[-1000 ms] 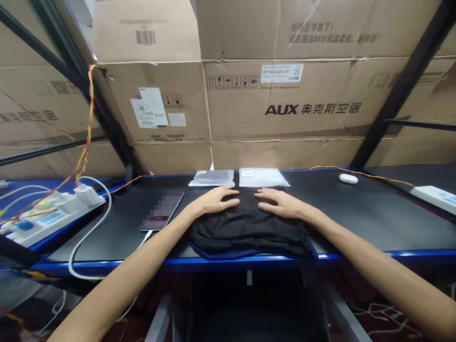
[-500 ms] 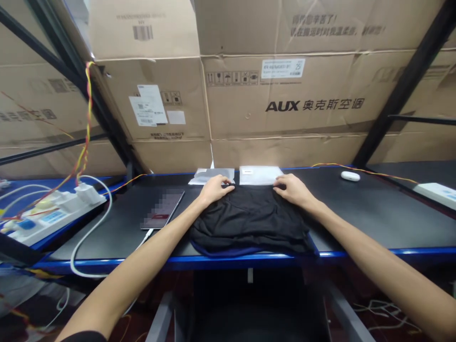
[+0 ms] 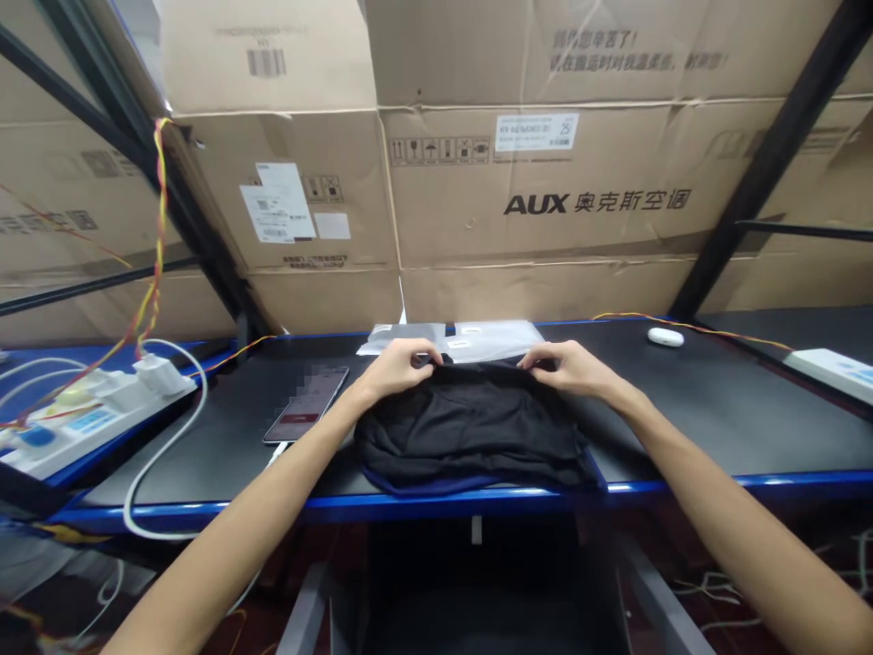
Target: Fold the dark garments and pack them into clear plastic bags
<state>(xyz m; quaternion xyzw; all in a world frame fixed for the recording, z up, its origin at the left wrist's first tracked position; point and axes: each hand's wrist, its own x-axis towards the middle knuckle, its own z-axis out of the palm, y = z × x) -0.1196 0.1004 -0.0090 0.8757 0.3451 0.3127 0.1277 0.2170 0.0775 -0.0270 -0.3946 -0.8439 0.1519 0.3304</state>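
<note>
A black cloth garment (image 3: pixel 470 418) lies bunched in loose folds at the front of the table, with a dark blue edge showing along its near side. My left hand (image 3: pixel 407 364) pinches the far left part of its top edge between thumb and fingers. At the far right of the same edge, my right hand (image 3: pixel 569 367) pinches the fabric too. The edge between both hands is slightly raised. Just beyond it lie flat, pale plastic packets with small labels, one on the left (image 3: pixel 396 337) and one on the right (image 3: pixel 501 339).
A phone (image 3: pixel 306 407) with a white cable rests left of my left arm. Farther left sits a power strip (image 3: pixel 102 414) with plugs. A white earbud-like case (image 3: pixel 666 337) and another power strip (image 3: pixel 836 377) are on the right. Cardboard (image 3: pixel 443 218) stands behind the table (image 3: pixel 682 409).
Both hands have drawn the garment's far edge slightly toward me and lifted it. More of the right packet shows behind it. The view has shifted a little.
</note>
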